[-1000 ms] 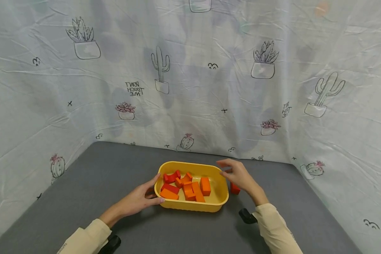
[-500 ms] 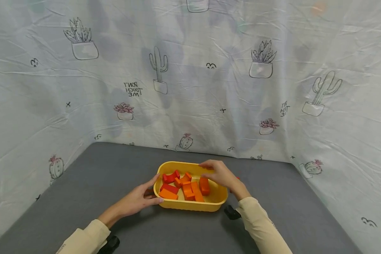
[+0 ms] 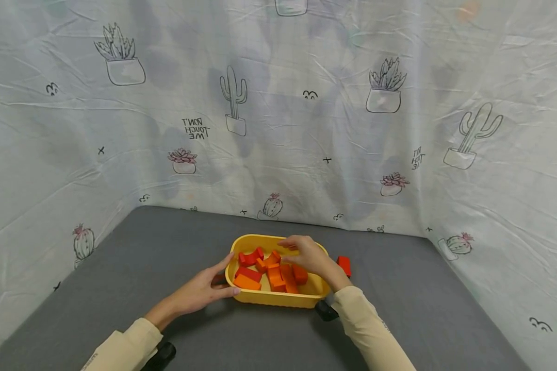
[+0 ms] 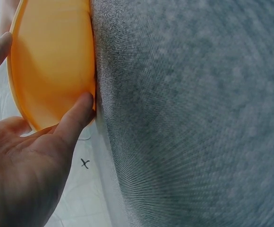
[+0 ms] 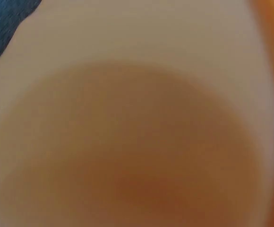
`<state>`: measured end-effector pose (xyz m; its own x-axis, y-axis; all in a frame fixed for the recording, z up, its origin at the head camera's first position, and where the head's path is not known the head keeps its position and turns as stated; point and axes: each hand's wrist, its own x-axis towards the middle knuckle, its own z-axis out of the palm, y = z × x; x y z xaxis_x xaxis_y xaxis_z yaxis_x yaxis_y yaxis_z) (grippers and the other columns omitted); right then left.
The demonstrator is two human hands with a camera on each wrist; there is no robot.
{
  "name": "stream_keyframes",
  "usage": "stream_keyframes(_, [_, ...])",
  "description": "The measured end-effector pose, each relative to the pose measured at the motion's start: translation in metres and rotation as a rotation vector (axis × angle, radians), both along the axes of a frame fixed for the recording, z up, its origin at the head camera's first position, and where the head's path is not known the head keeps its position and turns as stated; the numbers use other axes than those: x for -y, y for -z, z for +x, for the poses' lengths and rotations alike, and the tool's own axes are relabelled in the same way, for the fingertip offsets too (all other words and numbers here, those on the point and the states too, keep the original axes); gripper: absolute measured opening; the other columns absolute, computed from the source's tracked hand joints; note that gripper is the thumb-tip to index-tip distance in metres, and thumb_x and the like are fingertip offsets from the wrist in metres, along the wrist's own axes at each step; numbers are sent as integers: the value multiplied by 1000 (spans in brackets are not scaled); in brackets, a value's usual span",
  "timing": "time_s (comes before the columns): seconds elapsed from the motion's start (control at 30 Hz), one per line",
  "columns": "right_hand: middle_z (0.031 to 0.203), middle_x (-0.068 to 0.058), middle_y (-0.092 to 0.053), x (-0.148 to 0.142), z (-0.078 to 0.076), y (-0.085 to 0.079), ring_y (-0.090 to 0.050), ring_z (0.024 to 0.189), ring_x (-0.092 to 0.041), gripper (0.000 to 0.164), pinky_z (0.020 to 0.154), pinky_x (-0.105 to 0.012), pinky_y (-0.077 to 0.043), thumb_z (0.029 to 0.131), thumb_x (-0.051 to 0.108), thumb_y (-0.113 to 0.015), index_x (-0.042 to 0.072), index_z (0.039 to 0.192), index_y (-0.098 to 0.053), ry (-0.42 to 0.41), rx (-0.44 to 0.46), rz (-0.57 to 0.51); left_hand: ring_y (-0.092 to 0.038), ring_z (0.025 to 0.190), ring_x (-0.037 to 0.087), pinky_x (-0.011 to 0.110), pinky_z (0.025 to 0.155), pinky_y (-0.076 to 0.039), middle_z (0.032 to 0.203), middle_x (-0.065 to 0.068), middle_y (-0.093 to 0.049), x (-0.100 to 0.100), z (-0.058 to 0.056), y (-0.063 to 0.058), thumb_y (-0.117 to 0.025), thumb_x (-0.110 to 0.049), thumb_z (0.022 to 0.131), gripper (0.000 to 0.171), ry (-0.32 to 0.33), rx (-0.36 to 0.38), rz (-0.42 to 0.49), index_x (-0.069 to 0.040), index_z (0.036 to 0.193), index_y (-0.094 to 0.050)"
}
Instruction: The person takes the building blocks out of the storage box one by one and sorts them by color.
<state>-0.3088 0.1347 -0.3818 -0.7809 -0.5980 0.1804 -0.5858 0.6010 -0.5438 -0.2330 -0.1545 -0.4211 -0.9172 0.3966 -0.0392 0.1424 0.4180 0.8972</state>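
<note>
A yellow plastic tub point(image 3: 278, 299) with toy blocks inside stands on the grey table. My left hand point(image 3: 199, 291) grips its left end. In the left wrist view the thumb point(image 4: 78, 116) presses the outer wall and a fingertip touches the rim. My right hand point(image 3: 308, 257) reaches over the tub's right part, thumb and fingers apart above the blocks, with nothing seen between them. Below it lie an orange block point(image 3: 300, 274) and a long orange block point(image 3: 289, 278). An orange arch block point(image 3: 275, 279) sits beside these. The right wrist view is mostly blurred skin.
Left in the tub are red blocks point(image 3: 249, 258) and an orange block point(image 3: 247, 282). One red block point(image 3: 344, 265) lies on the table point(image 3: 399, 309) outside the tub's right end. A patterned white curtain point(image 3: 278, 129) encloses the table's back and sides.
My right hand has moved left from the tub's right rim to above the blocks inside. The red block outside, earlier partly hidden, now shows more fully. The left hand stays put.
</note>
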Motion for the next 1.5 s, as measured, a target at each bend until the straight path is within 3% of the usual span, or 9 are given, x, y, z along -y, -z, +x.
stream_keyframes(0.2, [122, -18, -66, 13, 1, -2, -63, 110, -34, 37, 94, -46, -52, 90, 5, -71, -4, 125, -64, -35, 16, -2, -48, 131, 36, 42, 100, -48, 161, 18, -19, 1, -1, 0, -73, -38, 88, 94, -6, -2, -10, -14, 159, -15])
stream_keyframes(0.5, [121, -12, -67, 35, -5, 3, -63, 110, -28, 35, 95, -41, -53, 91, 11, -71, 2, 125, -66, -15, 44, 72, -49, 130, 33, 44, 102, -47, 159, 18, -24, 0, 0, -1, -73, -41, 88, 94, -18, 2, -23, -14, 159, -16])
stream_keyframes(0.87, [119, -8, -68, 44, -12, 6, -63, 109, -23, 34, 96, -37, -52, 92, 13, -70, 4, 124, -67, -21, 116, 87, -46, 132, 36, 43, 101, -48, 161, 18, -18, 2, 0, 3, -71, -36, 91, 92, 34, -13, 14, -12, 158, -14])
stream_keyframes(1.1, [122, -9, -67, 44, -8, 6, -62, 108, -25, 35, 98, -39, -50, 93, 16, -69, 4, 126, -66, -27, 139, 102, -45, 134, 35, 39, 100, -49, 161, 17, -16, 2, 1, 2, -71, -35, 92, 91, 53, -13, 36, -13, 159, -14])
stream_keyframes(1.3, [126, -12, -65, 44, 0, -2, -60, 116, -29, 38, 100, -42, -49, 94, 16, -68, 2, 129, -64, -48, 142, 106, -46, 133, 34, 36, 98, -50, 161, 17, -18, 4, 1, 2, -71, -34, 91, 91, 46, -19, 37, -12, 159, -14])
stream_keyframes(1.5, [127, -15, -64, 48, 0, -14, -59, 117, -31, 38, 100, -44, -49, 95, 14, -66, -1, 130, -62, -55, 167, 87, -45, 133, 35, 36, 98, -50, 161, 17, -18, 4, 1, 3, -71, -34, 91, 92, 50, -13, 42, -12, 159, -13])
